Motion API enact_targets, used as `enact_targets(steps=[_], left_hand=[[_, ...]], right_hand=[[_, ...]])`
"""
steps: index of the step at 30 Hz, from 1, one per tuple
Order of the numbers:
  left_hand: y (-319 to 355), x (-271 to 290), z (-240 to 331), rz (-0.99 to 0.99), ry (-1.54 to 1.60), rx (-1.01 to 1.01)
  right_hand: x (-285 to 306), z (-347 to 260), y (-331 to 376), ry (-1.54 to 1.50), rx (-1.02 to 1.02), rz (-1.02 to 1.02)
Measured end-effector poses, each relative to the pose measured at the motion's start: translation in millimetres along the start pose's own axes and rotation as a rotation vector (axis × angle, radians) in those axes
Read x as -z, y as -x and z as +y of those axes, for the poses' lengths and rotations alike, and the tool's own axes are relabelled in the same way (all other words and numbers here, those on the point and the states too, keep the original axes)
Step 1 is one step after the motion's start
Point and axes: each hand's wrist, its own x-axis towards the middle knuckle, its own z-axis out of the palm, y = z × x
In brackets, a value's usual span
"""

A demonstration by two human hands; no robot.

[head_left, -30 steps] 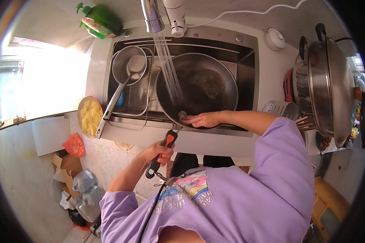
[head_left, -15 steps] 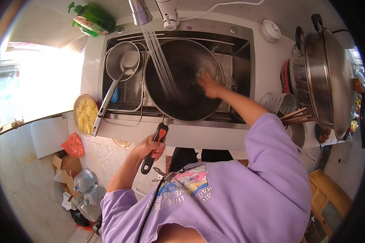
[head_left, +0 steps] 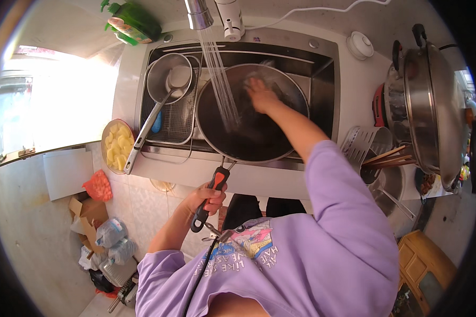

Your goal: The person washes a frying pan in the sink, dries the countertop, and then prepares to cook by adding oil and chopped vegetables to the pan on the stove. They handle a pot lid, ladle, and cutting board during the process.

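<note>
Since a moment ago, my right hand point(head_left: 260, 95) slides to the wok's point(head_left: 251, 134) far rim, fingers pressing a scrubber; left hand point(head_left: 203, 198) stays clamped on its handle point(head_left: 209, 198), which I hold steady under the water stream point(head_left: 221, 87).

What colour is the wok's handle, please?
Red and black, on the handle in the head view.

The wok point(head_left: 251, 132) is dark metal, wet and glossy under the water. Its handle point(head_left: 209, 198) looks like red and black matt plastic, gripped by the left hand point(head_left: 203, 198). The sink point(head_left: 322, 79) is brushed steel with a dull sheen. The ladle point(head_left: 161, 103) and pot lid point(head_left: 431, 105) are polished, shiny metal. The tap point(head_left: 197, 13) is bright chrome. The bottle point(head_left: 132, 22) is glossy green plastic. The chopsticks point(head_left: 388, 157) look like wood. The sleeve point(head_left: 338, 211) is soft, matt purple cloth.
</note>
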Motion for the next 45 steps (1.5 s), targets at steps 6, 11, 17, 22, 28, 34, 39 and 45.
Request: enact_targets(steps=[6,11,17,22,28,34,39,45], left_hand=[[-5,2,0,-0.043,-0.049,-0.082],[-7,0,2,-0.046,-0.077,-0.068],[-6,-2,-4,-0.094,-0.033,-0.084],[-11,5,-8,-0.114,0.014,-0.094],[-13,9,-12,-0.135,0.045,-0.099],[-17,7,-10,-0.159,0.036,-0.113],[-20,8,-16,-0.154,0.028,-0.139],[-26,14,-18,-0.151,0.028,-0.159]], right_hand=[[23,-19,90,-0.068,0.060,-0.382],[62,-47,73,-1.143,0.107,-0.542],[87,-3,35,-0.346,-0.212,-0.180],[156,0,-19,-0.669,0.106,0.324],[199,-20,-68,-0.581,-0.108,0.483],[176,-38,-102,-0.356,0.016,0.439],[163,-53,-117,-0.472,0.027,0.270],[137,-78,-70,-0.632,0.131,0.398]])
